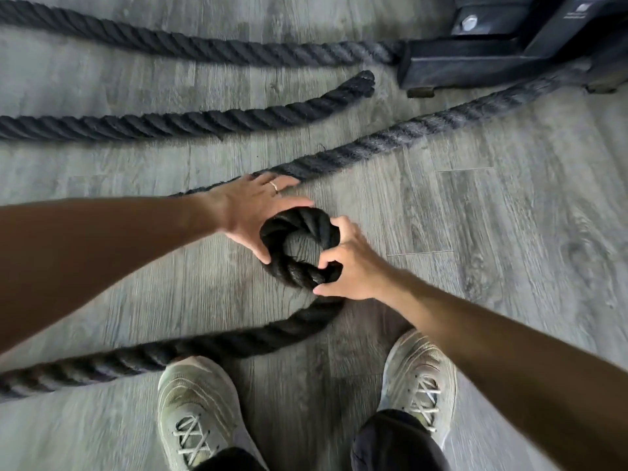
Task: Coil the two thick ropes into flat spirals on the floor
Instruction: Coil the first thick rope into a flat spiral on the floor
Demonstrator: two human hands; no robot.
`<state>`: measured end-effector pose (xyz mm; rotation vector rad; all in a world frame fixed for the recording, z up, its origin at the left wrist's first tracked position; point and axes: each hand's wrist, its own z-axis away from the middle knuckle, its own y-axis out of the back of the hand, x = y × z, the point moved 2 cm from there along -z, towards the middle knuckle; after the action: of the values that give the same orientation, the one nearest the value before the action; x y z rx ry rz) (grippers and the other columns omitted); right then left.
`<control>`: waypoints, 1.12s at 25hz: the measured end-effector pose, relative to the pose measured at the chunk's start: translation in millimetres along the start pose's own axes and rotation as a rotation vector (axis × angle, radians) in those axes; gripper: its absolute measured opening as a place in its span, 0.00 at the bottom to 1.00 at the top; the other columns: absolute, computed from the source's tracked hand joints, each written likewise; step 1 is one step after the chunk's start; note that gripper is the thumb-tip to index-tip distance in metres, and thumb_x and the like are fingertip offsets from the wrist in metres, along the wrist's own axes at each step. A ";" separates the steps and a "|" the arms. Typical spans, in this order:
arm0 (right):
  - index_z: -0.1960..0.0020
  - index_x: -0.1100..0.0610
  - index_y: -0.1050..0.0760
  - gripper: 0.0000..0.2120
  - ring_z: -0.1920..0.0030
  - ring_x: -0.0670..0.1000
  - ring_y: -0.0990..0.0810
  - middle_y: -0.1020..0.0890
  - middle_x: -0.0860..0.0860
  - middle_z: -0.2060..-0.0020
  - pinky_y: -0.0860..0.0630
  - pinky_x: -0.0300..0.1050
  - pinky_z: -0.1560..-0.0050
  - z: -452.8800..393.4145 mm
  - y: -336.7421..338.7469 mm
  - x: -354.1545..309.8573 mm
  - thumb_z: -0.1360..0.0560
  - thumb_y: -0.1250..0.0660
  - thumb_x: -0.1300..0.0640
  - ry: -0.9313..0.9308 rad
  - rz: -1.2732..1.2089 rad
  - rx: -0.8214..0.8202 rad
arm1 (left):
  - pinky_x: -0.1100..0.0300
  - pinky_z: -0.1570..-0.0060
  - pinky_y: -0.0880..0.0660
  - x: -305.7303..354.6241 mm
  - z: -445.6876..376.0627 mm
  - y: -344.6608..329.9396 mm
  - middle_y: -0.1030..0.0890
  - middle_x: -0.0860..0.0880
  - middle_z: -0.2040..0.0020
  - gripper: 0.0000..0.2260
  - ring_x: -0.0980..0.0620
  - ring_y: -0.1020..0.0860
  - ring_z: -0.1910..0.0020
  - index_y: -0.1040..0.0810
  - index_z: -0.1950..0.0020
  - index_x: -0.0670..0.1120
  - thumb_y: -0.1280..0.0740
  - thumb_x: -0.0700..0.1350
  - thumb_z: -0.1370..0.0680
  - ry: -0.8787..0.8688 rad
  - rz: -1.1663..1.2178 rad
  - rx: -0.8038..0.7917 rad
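Note:
A thick black twisted rope point(217, 345) runs from the lower left across the grey floor and curls into one tight small loop point(292, 232) in the middle. My right hand point(350, 263) pinches the rope's end against the loop at its right side. My left hand point(251, 212) lies flat and spread against the loop's left and top edge, pressing on it. More stretches of the same thick rope lie beyond: one point(407, 134) passes behind my left hand toward the upper right, one point(204, 117) ends in a free tip at centre top, one point(190, 45) crosses the top.
A black metal machine base point(482, 59) stands at the top right, with the far ropes running to it. My two pale sneakers point(197, 409) point(418, 379) stand close below the loop. Grey wood-look planks point(509, 212) cover the floor.

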<state>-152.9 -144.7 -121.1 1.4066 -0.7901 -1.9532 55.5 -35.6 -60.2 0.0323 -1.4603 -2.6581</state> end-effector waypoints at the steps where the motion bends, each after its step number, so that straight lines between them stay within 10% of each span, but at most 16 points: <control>1: 0.59 0.49 0.17 0.14 0.31 0.58 0.39 0.42 0.51 0.31 0.34 0.61 0.31 -2.4 13.0 11.0 0.37 0.20 0.42 0.016 0.044 -0.071 | 0.39 0.26 0.42 2.8 -5.5 4.3 0.54 0.48 0.18 0.59 0.41 0.46 0.22 0.61 0.22 0.65 0.28 0.76 0.42 -0.067 -0.017 -0.047; 7: 0.45 0.43 0.17 0.20 0.28 0.53 0.37 0.52 0.36 0.23 0.33 0.58 0.30 -17.3 86.0 64.2 0.35 0.21 0.40 -0.063 0.237 -0.267 | 0.37 0.25 0.38 44.0 -25.6 -20.2 0.49 0.48 0.17 0.28 0.39 0.47 0.23 0.29 0.26 0.54 0.25 0.51 0.25 -0.018 0.142 0.098; 12: 0.35 0.37 0.26 0.35 0.30 0.50 0.33 0.37 0.42 0.25 0.32 0.58 0.35 -8.1 80.5 61.5 0.40 0.18 0.43 -0.243 0.020 0.078 | 0.40 0.30 0.32 44.7 -15.6 -29.0 0.24 0.47 0.35 0.14 0.43 0.33 0.40 0.27 0.31 0.51 0.36 0.50 0.17 0.036 0.057 0.141; 18: 0.40 0.46 0.20 0.28 0.54 0.48 0.18 0.16 0.45 0.48 0.23 0.51 0.45 -13.1 79.8 48.7 0.37 0.19 0.41 -0.464 -0.087 0.227 | 0.45 0.31 0.36 63.1 6.8 -37.7 0.25 0.53 0.33 0.24 0.47 0.35 0.40 0.33 0.24 0.52 0.35 0.53 0.19 0.100 0.094 0.023; 22: 0.46 0.49 0.19 0.26 0.60 0.44 0.18 0.16 0.44 0.58 0.23 0.40 0.58 -18.2 76.5 38.4 0.38 0.21 0.37 -0.554 -0.073 0.295 | 0.50 0.37 0.29 69.4 15.1 -46.0 0.33 0.53 0.23 0.35 0.48 0.34 0.43 0.44 0.19 0.55 0.36 0.32 0.21 0.115 0.000 0.005; 25: 0.47 0.51 0.20 0.26 0.57 0.48 0.17 0.17 0.47 0.56 0.18 0.45 0.58 -12.3 64.3 32.4 0.35 0.23 0.35 -0.670 -0.173 0.436 | 0.50 0.34 0.28 52.8 16.9 -49.6 0.38 0.52 0.20 0.39 0.45 0.31 0.36 0.48 0.19 0.60 0.42 0.27 0.20 0.101 -0.016 0.022; 28: 0.26 0.46 0.36 0.37 0.40 0.57 0.24 0.26 0.56 0.37 0.20 0.55 0.47 -2.8 16.9 11.4 0.29 0.36 0.29 -0.805 -0.218 0.441 | 0.46 0.28 0.33 39.7 15.5 -53.7 0.46 0.50 0.17 0.44 0.46 0.31 0.30 0.56 0.19 0.62 0.41 0.26 0.22 0.083 -0.053 0.003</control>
<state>-151.1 -164.4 -115.9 0.9072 -1.5516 -2.6697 10.4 1.8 -95.8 0.1816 -1.4575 -2.6611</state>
